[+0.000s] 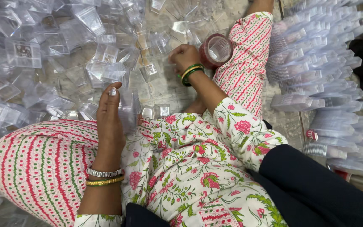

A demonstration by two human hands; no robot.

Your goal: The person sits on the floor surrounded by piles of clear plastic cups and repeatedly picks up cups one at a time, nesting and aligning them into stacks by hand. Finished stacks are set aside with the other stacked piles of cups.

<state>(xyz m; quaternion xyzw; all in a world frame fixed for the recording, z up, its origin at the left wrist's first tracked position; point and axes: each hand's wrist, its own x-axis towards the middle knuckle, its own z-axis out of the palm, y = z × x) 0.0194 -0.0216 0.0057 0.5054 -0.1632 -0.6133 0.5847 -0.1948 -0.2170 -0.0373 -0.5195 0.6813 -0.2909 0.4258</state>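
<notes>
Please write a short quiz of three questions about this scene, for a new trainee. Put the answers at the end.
1. True or false: the left hand holds a stack of clear plastic boxes against the lap.
2. What is the right hand nearest to? A) a metal spoon B) a round clear tub with a dark red band C) a blue cloth
3. Fill in: on the person's right, clear plastic lids lie in long nested ____.

Key: 1 true. 2 B; whether the hand touches the tub cannot be told. 3 rows (stacks). Loose clear boxes cover the floor in front.
</notes>
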